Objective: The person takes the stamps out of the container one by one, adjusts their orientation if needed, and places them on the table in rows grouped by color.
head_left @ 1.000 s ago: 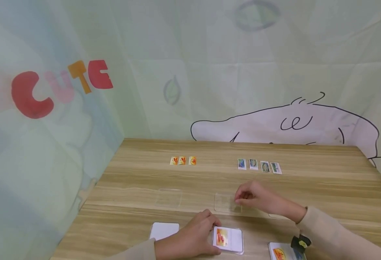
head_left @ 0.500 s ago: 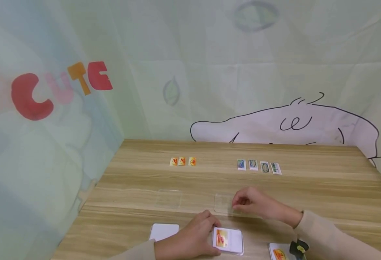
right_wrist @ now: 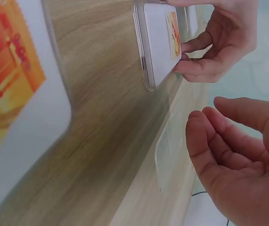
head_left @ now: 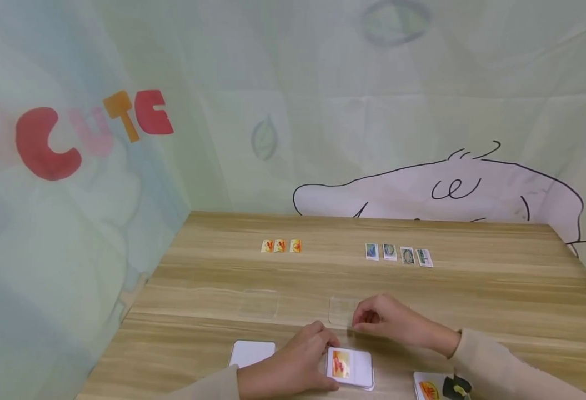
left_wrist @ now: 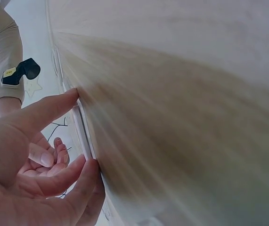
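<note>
My left hand (head_left: 297, 355) grips the left edge of a small stack of clear plastic cases (head_left: 362, 368), thumb at the near corner and fingers at the far one. The top case holds a white card with an orange stamp (head_left: 341, 364) on its left half. Just beyond it, my right hand (head_left: 395, 322) hovers at the right end of a thin clear plastic piece (head_left: 339, 311) on the table, hiding part of it. Its fingers (right_wrist: 198, 136) are loosely curled, and a gap shows between them and the thumb, with nothing held.
Three orange stamps (head_left: 295, 246) and several blue-green stamps (head_left: 389, 252) lie in rows at the back. A second clear piece (head_left: 259, 304) lies left. White cards (head_left: 253, 353) sit by my left forearm; a stamped card stack (head_left: 426, 385) is under my right sleeve.
My right hand has drifted left and slightly nearer to me along the clear plastic piece. My left hand has stayed on the stack of cases.
</note>
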{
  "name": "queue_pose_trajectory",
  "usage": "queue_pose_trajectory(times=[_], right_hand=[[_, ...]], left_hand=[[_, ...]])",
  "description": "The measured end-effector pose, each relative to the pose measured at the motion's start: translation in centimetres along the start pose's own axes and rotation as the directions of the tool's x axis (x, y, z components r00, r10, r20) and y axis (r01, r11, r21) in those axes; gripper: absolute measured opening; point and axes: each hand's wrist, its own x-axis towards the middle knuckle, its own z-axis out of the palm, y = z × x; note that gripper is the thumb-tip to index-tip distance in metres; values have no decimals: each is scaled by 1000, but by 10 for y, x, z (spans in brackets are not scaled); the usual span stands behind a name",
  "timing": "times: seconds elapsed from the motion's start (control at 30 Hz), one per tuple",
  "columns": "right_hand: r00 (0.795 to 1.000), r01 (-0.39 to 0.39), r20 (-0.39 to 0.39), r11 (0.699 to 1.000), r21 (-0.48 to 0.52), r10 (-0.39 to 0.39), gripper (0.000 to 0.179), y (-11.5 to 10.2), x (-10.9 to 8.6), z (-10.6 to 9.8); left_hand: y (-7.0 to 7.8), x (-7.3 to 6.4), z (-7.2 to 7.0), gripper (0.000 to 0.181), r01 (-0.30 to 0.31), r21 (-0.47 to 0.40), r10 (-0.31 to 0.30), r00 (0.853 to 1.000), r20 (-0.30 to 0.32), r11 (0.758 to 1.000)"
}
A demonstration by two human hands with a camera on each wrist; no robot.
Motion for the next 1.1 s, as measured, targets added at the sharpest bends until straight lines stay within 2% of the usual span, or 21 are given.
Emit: queue_pose_trajectory(times=[0.63,0.93,1.1], right_hand=[[999,30,15,999,-12,-30,4,-2,0,17],[998,52,31,998,-20,-52,5,-2,-1,21],[996,80,34,995,-52,-79,6,-1,-1,25]], left_hand=[[2,0,-2,54,12,-22,-12,1000,16,1000],[1,1,-4,53,-5,-20,5,1000,6,1000],[2,1,-4,53,-4,-28,4,1000,14,1000]])
